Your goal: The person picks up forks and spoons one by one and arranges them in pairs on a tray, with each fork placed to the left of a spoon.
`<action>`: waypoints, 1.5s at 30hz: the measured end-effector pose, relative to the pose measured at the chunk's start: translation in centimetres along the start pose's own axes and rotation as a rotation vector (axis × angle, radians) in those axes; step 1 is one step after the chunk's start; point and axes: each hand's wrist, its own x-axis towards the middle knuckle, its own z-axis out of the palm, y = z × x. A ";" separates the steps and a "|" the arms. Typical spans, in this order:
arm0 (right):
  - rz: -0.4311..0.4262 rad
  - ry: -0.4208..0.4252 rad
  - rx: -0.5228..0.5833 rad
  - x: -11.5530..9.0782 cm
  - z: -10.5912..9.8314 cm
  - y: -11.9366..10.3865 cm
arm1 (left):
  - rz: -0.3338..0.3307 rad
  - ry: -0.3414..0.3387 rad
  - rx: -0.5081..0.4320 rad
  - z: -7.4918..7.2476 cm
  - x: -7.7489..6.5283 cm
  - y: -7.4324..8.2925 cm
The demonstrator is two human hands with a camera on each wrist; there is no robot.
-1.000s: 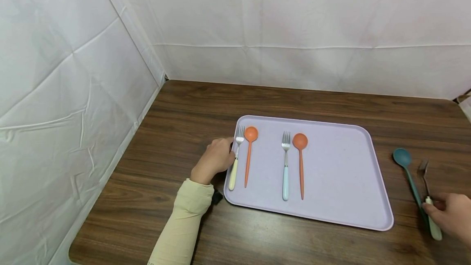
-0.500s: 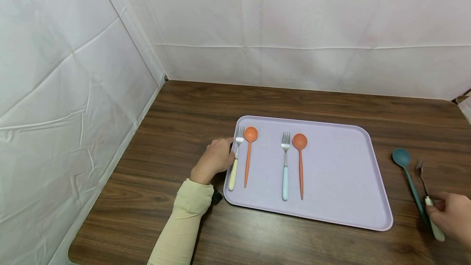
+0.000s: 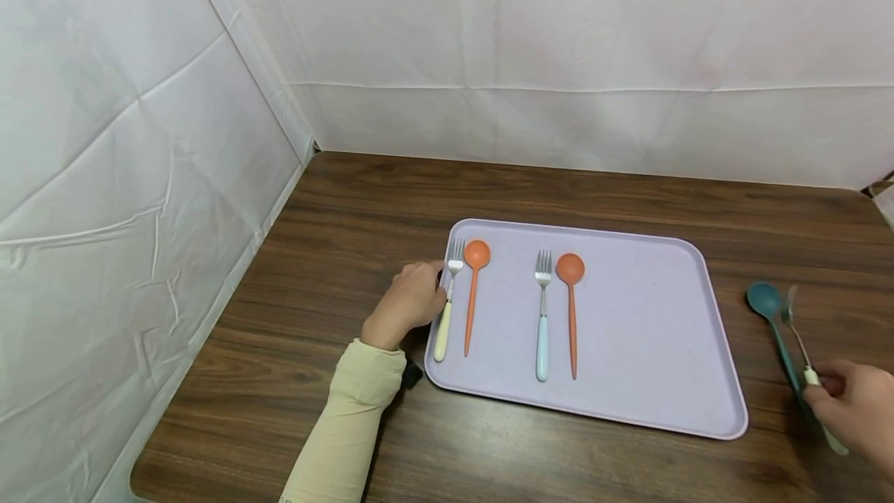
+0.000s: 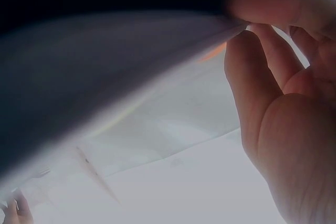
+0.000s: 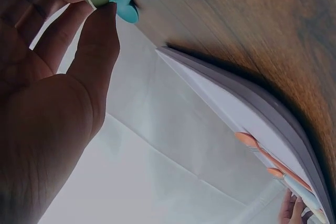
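Note:
My left hand (image 3: 407, 303) is at the left edge of a pale lilac tray (image 3: 646, 348); in the left wrist view its thumb and fingers pinch the rim. On the tray lie a yellow-handled fork (image 3: 443, 328), an orange spoon (image 3: 472, 297), a light-blue-handled fork (image 3: 542, 344) and another orange spoon (image 3: 572, 324). Right of the tray, my right hand (image 3: 855, 402) pinches the pale green handle of a fork (image 3: 812, 377), tines pointing away from me. Beside that fork is a teal spoon (image 3: 765, 300), its handle end partly hidden by the hand and fork.
A dark wood table (image 3: 293, 247) bears everything. White sheeting (image 3: 559, 60) hangs behind it and along its left side. A small black object (image 3: 412, 373) sits by my left wrist near the tray corner.
The fork in my right hand has turned, its tines swinging left and away from me, closer to the teal spoon's bowl. My left hand and the tray stay put.

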 end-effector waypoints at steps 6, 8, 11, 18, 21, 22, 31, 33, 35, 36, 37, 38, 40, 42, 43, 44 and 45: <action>-0.037 0.026 0.014 -0.1 -0.1 0.0 | -0.011 -0.005 0.000 0.0 -0.1 0.1; -0.081 0.050 0.038 -0.2 -0.2 0.1 | -0.015 -0.007 0.000 -0.1 -0.1 0.1; -0.139 0.069 0.070 -0.3 -0.3 0.1 | -0.019 -0.008 0.002 -0.1 -0.1 0.2; -0.168 0.050 0.050 -0.5 -0.5 -0.3 | 0.009 0.013 0.005 -0.1 -0.1 0.0; -0.155 0.034 0.020 -0.5 -0.6 -0.6 | 0.023 0.026 0.008 0.0 -0.1 0.0; -0.152 0.030 0.010 -0.4 -0.6 -0.6 | 0.026 0.029 0.009 0.0 0.0 -0.1; -0.160 0.031 -0.006 -0.6 -0.7 -1.2 | 0.037 0.036 0.012 0.1 0.0 -0.1; -0.161 0.033 -0.002 -0.7 -0.8 -1.4 | 0.039 0.036 0.011 0.1 0.0 -0.1; -0.167 0.034 -0.001 -0.8 -0.8 -1.6 | 0.037 0.033 0.012 0.1 0.1 -0.1; -0.173 0.033 -0.001 -0.9 -0.8 -1.6 | 0.038 0.033 0.013 0.1 0.0 -0.1; -0.177 0.033 0.000 -0.9 -0.8 -1.7 | 0.038 0.032 0.014 0.1 0.0 -0.1; -0.177 0.028 0.001 -0.9 -0.8 -1.7 | 0.035 0.028 0.014 0.0 0.0 -0.1; -0.175 0.012 -0.003 -0.8 -0.9 -1.9 | 0.032 0.024 0.014 0.0 0.0 0.0; -0.170 0.000 -0.021 -0.7 -0.9 -2.1 | 0.029 0.022 0.010 0.0 0.0 0.0; -0.174 -0.006 -0.030 -0.7 -1.0 -2.2 | 0.027 0.020 0.008 0.0 0.0 0.0; -0.175 -0.018 -0.039 -0.7 -1.0 -2.3 | 0.027 0.019 0.006 0.0 0.0 0.0; -0.176 -0.029 -0.050 -0.7 -1.0 -2.4 | 0.027 0.020 0.006 0.0 0.0 0.0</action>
